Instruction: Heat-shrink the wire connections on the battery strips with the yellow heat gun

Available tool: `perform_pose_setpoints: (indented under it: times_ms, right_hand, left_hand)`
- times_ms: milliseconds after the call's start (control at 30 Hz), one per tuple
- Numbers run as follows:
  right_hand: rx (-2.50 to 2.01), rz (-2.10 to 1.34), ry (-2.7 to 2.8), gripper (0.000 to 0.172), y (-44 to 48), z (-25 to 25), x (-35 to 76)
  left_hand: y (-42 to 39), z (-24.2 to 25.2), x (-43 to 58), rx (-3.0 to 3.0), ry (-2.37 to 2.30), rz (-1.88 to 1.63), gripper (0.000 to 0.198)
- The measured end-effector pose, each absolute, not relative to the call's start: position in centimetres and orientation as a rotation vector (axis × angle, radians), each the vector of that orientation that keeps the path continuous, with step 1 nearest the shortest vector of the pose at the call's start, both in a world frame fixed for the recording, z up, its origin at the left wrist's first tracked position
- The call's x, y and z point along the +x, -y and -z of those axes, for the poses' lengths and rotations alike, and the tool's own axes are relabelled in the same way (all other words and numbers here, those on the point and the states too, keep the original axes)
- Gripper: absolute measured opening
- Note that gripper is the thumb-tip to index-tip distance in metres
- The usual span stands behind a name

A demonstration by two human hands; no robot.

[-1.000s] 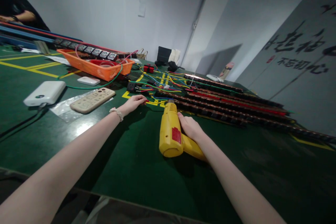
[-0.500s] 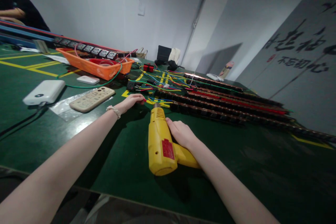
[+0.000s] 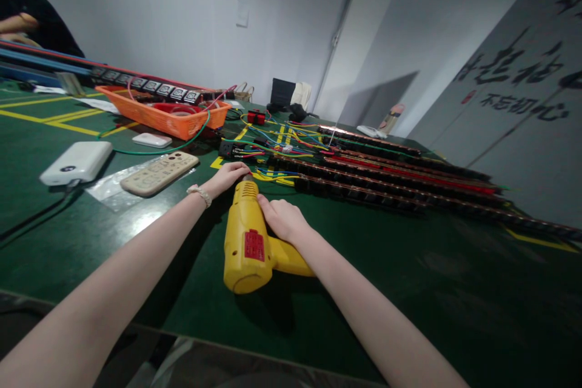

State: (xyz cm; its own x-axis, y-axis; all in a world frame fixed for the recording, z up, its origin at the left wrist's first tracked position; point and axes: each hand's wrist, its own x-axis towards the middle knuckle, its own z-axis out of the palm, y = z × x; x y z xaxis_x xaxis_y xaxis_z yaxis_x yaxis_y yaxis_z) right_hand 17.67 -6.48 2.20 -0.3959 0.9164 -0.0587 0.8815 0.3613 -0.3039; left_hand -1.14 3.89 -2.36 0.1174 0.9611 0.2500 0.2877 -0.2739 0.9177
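Note:
My right hand (image 3: 282, 217) is closed round the handle of a yellow heat gun (image 3: 245, 239), whose nozzle points away from me at my left hand. My left hand (image 3: 228, 175), with a bead bracelet on the wrist, lies on the green table (image 3: 400, 267) and pinches something small among the coloured wires (image 3: 273, 151); I cannot make out what. Long dark strips with red and copper parts (image 3: 386, 179) stretch from the wires to the right.
A beige remote control (image 3: 159, 173) on clear plastic and a white power bank (image 3: 77, 162) lie at the left. Behind them are a small white device (image 3: 152, 140) and an orange tray (image 3: 163, 116). Another person in black (image 3: 27, 18) sits at the far left.
My right hand has carried the heat gun leftwards, so that its nozzle is now close to my left hand. The left hand has stayed at the wires.

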Motion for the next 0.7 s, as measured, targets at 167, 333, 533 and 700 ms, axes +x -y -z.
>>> perform_pose_setpoints:
  times_ms: [167, 333, 533, 700]
  right_hand:
    - [-1.696, -0.466, 2.456, 0.084, 6.4, -2.3, 17.2]
    - [-1.695, -0.520, 2.446, 0.088, 6.6, -2.3, 17.5]
    - [-1.683, -0.481, 2.443, 0.086, 6.7, -2.2, 18.4]
    - [-1.783, -0.541, 2.356, 0.082, 7.0, -2.3, 20.5]
  left_hand:
    - [-3.7, 2.1, -1.0, 1.673, -1.241, -1.177, 0.034]
    - [-3.6, 1.8, -1.1, 1.711, -1.271, -1.195, 0.036]
    - [-3.9, 2.3, -1.3, 1.726, -1.259, -1.201, 0.038]
    - [-4.1, 2.7, -1.3, 1.706, -1.201, -1.203, 0.035]
